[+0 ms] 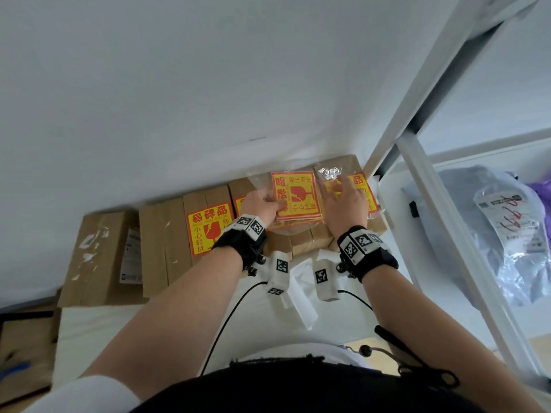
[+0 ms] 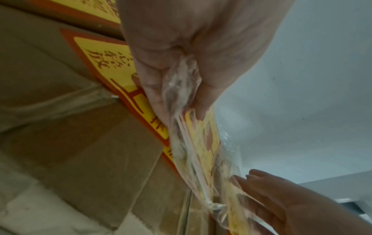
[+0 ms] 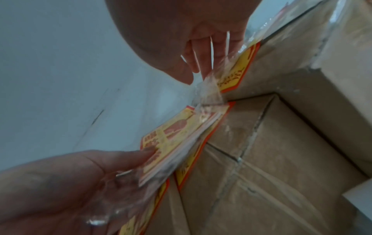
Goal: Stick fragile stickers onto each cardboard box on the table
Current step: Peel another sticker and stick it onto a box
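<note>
A row of cardboard boxes (image 1: 161, 248) stands against the white wall. One box carries a yellow and red fragile sticker (image 1: 208, 228); the leftmost box (image 1: 98, 254) shows only a shipping label. My left hand (image 1: 275, 204) pinches a pack of fragile stickers (image 1: 295, 195) in a clear plastic bag (image 2: 203, 159), held above the boxes. My right hand (image 1: 340, 186) reaches beside it, its straight fingers (image 2: 261, 182) touching the bag's loose plastic (image 3: 209, 90). Under that hand, the right box bears another sticker (image 1: 365, 189). In the right wrist view the pack (image 3: 181, 135) hangs between both hands.
White backing papers (image 1: 301, 296) lie on the white table (image 1: 98, 326) in front of the boxes. A white metal rack frame (image 1: 417, 162) rises at the right, with a plastic-wrapped parcel (image 1: 507, 228) behind it. A crumpled shiny scrap (image 1: 329, 172) sits on the right box.
</note>
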`<act>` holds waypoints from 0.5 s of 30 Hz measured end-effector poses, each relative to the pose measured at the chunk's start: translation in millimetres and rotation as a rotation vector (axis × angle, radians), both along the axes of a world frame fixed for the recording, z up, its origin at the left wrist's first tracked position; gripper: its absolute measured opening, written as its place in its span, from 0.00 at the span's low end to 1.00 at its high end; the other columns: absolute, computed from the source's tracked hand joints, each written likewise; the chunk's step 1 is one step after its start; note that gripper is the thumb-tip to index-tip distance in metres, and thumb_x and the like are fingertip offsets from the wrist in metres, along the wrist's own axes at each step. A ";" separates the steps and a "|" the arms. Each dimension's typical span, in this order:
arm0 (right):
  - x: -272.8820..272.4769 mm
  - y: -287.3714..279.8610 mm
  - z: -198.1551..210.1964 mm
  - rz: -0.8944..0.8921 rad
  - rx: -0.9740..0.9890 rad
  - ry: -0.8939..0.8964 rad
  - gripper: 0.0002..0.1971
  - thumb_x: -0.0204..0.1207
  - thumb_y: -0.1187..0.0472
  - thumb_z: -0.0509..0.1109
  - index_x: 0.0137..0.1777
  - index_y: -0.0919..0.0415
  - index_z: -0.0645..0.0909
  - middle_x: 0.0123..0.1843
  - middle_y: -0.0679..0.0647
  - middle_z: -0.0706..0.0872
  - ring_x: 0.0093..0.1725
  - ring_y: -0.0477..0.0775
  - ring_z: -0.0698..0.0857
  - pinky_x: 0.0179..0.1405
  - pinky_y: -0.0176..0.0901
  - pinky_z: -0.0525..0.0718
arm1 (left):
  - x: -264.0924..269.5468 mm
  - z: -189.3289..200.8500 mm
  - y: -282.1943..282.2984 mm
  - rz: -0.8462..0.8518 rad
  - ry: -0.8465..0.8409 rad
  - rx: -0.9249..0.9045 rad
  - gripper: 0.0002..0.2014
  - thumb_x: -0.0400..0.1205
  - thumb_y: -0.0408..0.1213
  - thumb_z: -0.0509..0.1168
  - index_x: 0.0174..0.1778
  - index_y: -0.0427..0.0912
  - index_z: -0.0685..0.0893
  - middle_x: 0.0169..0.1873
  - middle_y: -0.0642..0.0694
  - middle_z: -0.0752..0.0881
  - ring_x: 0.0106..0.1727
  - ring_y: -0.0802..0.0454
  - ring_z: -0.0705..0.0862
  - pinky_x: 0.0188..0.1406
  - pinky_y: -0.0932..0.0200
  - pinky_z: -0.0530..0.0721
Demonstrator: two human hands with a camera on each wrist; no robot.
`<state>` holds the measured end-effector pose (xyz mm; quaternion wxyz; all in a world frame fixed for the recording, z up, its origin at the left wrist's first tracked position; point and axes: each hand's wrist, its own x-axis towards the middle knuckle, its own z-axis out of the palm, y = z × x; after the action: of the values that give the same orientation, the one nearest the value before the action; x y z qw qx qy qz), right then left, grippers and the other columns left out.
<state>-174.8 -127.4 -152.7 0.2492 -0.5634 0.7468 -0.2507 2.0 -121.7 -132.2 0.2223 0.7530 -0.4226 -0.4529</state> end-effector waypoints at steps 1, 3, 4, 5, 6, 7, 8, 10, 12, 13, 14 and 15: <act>0.2 -0.8 0.0 -0.012 -0.016 0.000 0.16 0.84 0.53 0.63 0.70 0.54 0.76 0.58 0.54 0.87 0.61 0.57 0.79 0.62 0.54 0.78 | 1.1 1.8 1.6 0.009 -0.002 -0.028 0.11 0.81 0.41 0.73 0.55 0.40 0.86 0.50 0.46 0.90 0.43 0.52 0.89 0.30 0.67 0.85; 1.3 -2.0 4.0 -0.034 -0.079 -0.017 0.15 0.83 0.60 0.61 0.67 0.55 0.79 0.58 0.56 0.87 0.61 0.59 0.80 0.61 0.51 0.75 | 7.2 4.5 6.6 0.032 -0.008 -0.091 0.11 0.83 0.40 0.70 0.58 0.40 0.84 0.53 0.47 0.89 0.43 0.54 0.87 0.28 0.71 0.80; 1.6 -2.5 6.9 -0.040 -0.107 -0.040 0.15 0.83 0.63 0.61 0.68 0.58 0.79 0.60 0.57 0.87 0.63 0.60 0.80 0.62 0.49 0.75 | 11.8 6.5 9.9 0.038 -0.024 -0.123 0.11 0.83 0.40 0.69 0.59 0.40 0.84 0.52 0.49 0.87 0.43 0.55 0.85 0.30 0.71 0.78; 1.9 -3.5 11.6 -0.050 -0.121 -0.079 0.16 0.83 0.65 0.61 0.69 0.60 0.80 0.63 0.58 0.86 0.65 0.60 0.81 0.63 0.47 0.75 | 17.1 9.2 13.8 0.044 -0.031 -0.147 0.11 0.84 0.39 0.68 0.61 0.40 0.83 0.51 0.52 0.85 0.44 0.56 0.84 0.31 0.72 0.75; 2.3 -4.9 16.1 -0.060 -0.111 -0.122 0.17 0.83 0.67 0.60 0.69 0.62 0.80 0.64 0.59 0.86 0.65 0.60 0.81 0.62 0.44 0.75 | 24.2 10.5 17.6 0.059 -0.031 -0.163 0.11 0.84 0.39 0.68 0.61 0.40 0.82 0.51 0.53 0.84 0.44 0.57 0.83 0.31 0.73 0.74; 3.3 -6.0 20.4 -0.061 -0.084 -0.149 0.16 0.83 0.68 0.59 0.68 0.62 0.80 0.64 0.59 0.86 0.65 0.60 0.82 0.59 0.43 0.75 | 31.4 12.9 21.9 0.081 -0.018 -0.177 0.11 0.84 0.38 0.67 0.61 0.41 0.82 0.51 0.53 0.83 0.44 0.58 0.83 0.32 0.74 0.76; 5.6 -6.8 23.6 -0.051 -0.042 -0.158 0.16 0.83 0.68 0.59 0.67 0.62 0.81 0.62 0.59 0.87 0.63 0.60 0.83 0.55 0.41 0.75 | 39.0 13.0 25.7 0.110 0.002 -0.187 0.10 0.84 0.37 0.68 0.61 0.41 0.82 0.53 0.52 0.85 0.46 0.58 0.84 0.37 0.72 0.80; 13.5 -8.2 26.2 -0.015 0.052 -0.191 0.16 0.83 0.70 0.58 0.63 0.59 0.83 0.57 0.55 0.88 0.56 0.57 0.85 0.49 0.39 0.75 | 54.0 14.1 33.5 0.182 0.059 -0.197 0.07 0.83 0.36 0.69 0.56 0.45 0.83 0.58 0.47 0.87 0.53 0.52 0.86 0.52 0.58 0.86; 26.7 -7.0 28.8 0.014 0.138 -0.346 0.18 0.79 0.75 0.57 0.57 0.56 0.83 0.54 0.52 0.89 0.47 0.54 0.89 0.44 0.44 0.85 | 67.3 18.3 41.1 0.252 0.120 -0.191 0.05 0.82 0.34 0.70 0.50 0.48 0.83 0.57 0.44 0.89 0.54 0.47 0.89 0.56 0.46 0.88; 34.3 -5.7 30.3 0.032 0.168 -0.427 0.18 0.78 0.76 0.56 0.54 0.57 0.82 0.53 0.54 0.90 0.41 0.55 0.91 0.43 0.49 0.89 | 73.8 20.5 44.5 0.279 0.145 -0.188 0.06 0.82 0.33 0.70 0.47 0.49 0.82 0.56 0.43 0.89 0.52 0.45 0.90 0.54 0.42 0.89; 42.2 -3.5 33.0 0.066 0.185 -0.471 0.18 0.77 0.77 0.55 0.53 0.58 0.82 0.52 0.55 0.90 0.37 0.55 0.91 0.42 0.53 0.91 | 79.5 23.5 48.1 0.302 0.161 -0.186 0.07 0.83 0.32 0.69 0.46 0.50 0.82 0.56 0.42 0.89 0.51 0.44 0.91 0.50 0.41 0.90; 50.4 -1.2 35.9 0.106 0.188 -0.488 0.18 0.77 0.77 0.54 0.53 0.59 0.82 0.51 0.55 0.90 0.33 0.54 0.90 0.40 0.52 0.91 | 85.3 25.9 51.6 0.321 0.161 -0.185 0.09 0.83 0.31 0.69 0.45 0.51 0.81 0.56 0.41 0.89 0.50 0.43 0.91 0.48 0.41 0.91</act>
<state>-124.4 -128.6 -116.9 0.4858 -0.4988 0.6541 -0.2954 87.3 -70.1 -106.3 0.3930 0.7484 -0.3176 -0.4296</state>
